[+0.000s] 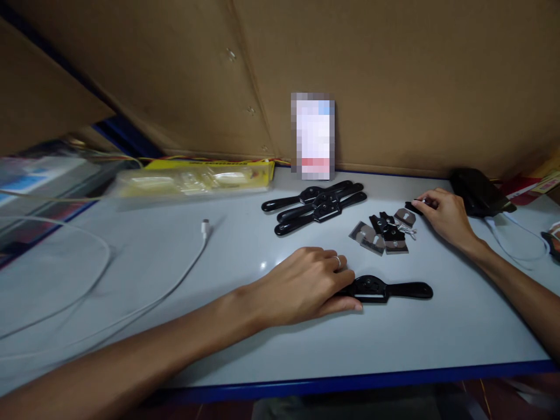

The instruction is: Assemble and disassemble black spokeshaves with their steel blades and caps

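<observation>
My left hand [310,286] is closed around one handle of a black spokeshave body [371,289] lying near the front of the table; its other handle points right. At the back right, my right hand [446,216] pinches a small black part [412,207], probably a lever cap, partly hidden by the fingers. Just left of that hand is a cluster of steel blades [367,237], black lever caps [389,226] and small silver screws [409,231]. Further left, several more black spokeshave bodies [321,204] lie overlapping.
A lit phone [314,140] leans on the brown back panel. Clear plastic packaging on yellow card [192,181] lies at the back left. A white cable [192,262] curves across the left side. A black case [479,195] sits at the back right. The table's blue edge [350,379] runs along the front.
</observation>
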Available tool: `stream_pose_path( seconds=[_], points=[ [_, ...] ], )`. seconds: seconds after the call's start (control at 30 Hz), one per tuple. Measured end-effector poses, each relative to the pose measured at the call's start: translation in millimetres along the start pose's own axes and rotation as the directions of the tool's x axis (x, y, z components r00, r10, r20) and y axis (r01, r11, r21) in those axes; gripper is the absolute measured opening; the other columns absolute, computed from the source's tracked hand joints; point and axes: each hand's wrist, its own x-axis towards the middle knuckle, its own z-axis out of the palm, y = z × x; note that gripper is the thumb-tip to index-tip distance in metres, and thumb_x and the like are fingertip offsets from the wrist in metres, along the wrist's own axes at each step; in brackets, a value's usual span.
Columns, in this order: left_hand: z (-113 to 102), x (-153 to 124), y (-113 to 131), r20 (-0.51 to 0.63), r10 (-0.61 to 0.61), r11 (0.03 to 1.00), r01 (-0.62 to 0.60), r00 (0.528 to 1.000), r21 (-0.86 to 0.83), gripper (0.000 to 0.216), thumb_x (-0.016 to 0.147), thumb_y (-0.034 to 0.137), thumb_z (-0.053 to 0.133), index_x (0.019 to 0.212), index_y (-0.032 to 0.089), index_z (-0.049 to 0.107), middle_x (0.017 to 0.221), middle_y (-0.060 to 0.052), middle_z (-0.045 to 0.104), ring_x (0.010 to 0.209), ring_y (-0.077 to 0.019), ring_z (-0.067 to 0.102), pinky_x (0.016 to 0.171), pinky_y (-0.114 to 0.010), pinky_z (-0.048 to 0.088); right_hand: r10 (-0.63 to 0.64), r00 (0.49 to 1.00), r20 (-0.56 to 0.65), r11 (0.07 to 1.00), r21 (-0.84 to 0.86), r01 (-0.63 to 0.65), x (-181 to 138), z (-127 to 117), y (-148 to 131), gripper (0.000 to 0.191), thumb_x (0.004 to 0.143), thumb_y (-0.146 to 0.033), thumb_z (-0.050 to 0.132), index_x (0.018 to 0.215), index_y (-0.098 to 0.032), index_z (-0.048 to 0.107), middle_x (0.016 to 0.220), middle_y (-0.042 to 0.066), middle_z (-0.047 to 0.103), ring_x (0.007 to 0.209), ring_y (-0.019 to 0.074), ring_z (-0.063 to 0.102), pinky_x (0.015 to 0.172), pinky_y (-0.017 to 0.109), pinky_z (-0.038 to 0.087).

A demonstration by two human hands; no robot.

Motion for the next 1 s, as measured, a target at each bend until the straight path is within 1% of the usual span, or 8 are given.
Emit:
stream_pose_path(
  seconds=[0.13,0.23,0.37,0.53,0.67,0.77,0.9,1.0],
  points=[
    [0.0,-0.6,-0.2,-0.004,0.002,1.000,-0.002,1.000,-0.004,0.056,0.102,0.060,0.034,0.074,0.017,0.059,0.068,0.000,0.058,0.058,-0.0151,0.055,0.055,-0.030,0.034,0.033,0.999,0.029,0.999,0.035,-0.034,1.1,1.0,1.1,0.028,0.087,-0.047,0.061,0.078,-0.022,0.069,0.073,0.006,0.068,0.064,0.0218,0.058,0.062,0.034,0.039],
    [0.5,-1.2,-0.3,0.003,0.000,1.000,0.000,1.000,0.000,0.056,0.102,0.059,0.034,0.075,0.017,0.059,0.068,-0.001,0.058,0.058,-0.0148,0.054,0.055,-0.030,0.034,0.071,0.997,0.030,0.997,0.041,-0.073,1.5,2.6,0.9,0.027,0.085,-0.047,0.065,0.075,-0.022,0.066,0.065,0.003,0.065,0.059,0.0198,0.056,0.060,0.034,0.038],
    [1.3,-1.3,-0.3,0.018,-0.006,1.000,0.006,1.000,-0.008,0.056,0.102,0.060,0.035,0.074,0.017,0.059,0.068,0.000,0.057,0.059,-0.0149,0.054,0.055,-0.030,0.034,0.083,0.996,0.028,0.996,0.039,-0.084,2.1,4.1,0.2,0.025,0.085,-0.045,0.065,0.073,-0.022,0.064,0.065,0.003,0.064,0.059,0.0189,0.055,0.060,0.033,0.037],
    [0.8,-0.6,0.2,0.002,0.004,1.000,-0.004,1.000,-0.005,0.057,0.102,0.059,0.033,0.074,0.017,0.059,0.067,0.000,0.056,0.058,-0.0145,0.053,0.055,-0.030,0.033,0.060,0.997,0.054,0.997,0.044,-0.062,1.8,3.6,-1.0,0.027,0.088,-0.047,0.061,0.082,-0.022,0.069,0.070,0.004,0.067,0.062,0.0192,0.057,0.061,0.033,0.038],
    [0.4,-0.8,0.2,0.016,-0.003,1.000,0.003,1.000,-0.003,0.056,0.102,0.060,0.035,0.075,0.018,0.059,0.068,0.000,0.057,0.058,-0.0145,0.053,0.056,-0.030,0.033,0.050,0.995,0.085,0.998,0.026,-0.052,1.2,3.5,-0.7,0.026,0.088,-0.047,0.061,0.085,-0.022,0.068,0.071,0.004,0.066,0.061,0.0190,0.056,0.059,0.032,0.036],
    [-0.3,-1.0,0.0,0.014,-0.005,1.000,0.005,1.000,0.000,0.056,0.102,0.060,0.034,0.075,0.018,0.059,0.068,-0.001,0.057,0.058,-0.0145,0.053,0.056,-0.030,0.033,0.039,0.995,0.095,0.999,-0.027,-0.037,0.5,4.2,-0.4,0.023,0.089,-0.045,0.061,0.086,-0.023,0.066,0.070,0.003,0.065,0.060,0.0190,0.055,0.058,0.032,0.034],
    [-1.3,-0.3,-0.1,0.014,-0.006,1.000,0.006,1.000,-0.006,0.056,0.102,0.060,0.034,0.074,0.017,0.060,0.068,-0.001,0.057,0.058,-0.0146,0.053,0.055,-0.030,0.033,0.004,0.996,0.090,0.995,-0.095,0.005,-0.2,5.9,-0.1,0.019,0.090,-0.040,0.060,0.085,-0.022,0.063,0.074,0.004,0.067,0.062,0.0198,0.055,0.059,0.032,0.032],
    [-0.8,0.3,-0.2,0.029,-0.008,1.000,0.008,1.000,-0.009,0.055,0.101,0.060,0.036,0.075,0.017,0.060,0.068,-0.001,0.058,0.059,-0.0149,0.054,0.056,-0.030,0.034,0.024,0.996,0.085,0.998,-0.062,-0.019,1.2,6.6,2.1,0.016,0.088,-0.037,0.061,0.085,-0.022,0.064,0.073,0.004,0.067,0.062,0.0195,0.055,0.059,0.031,0.032]
  ],
)
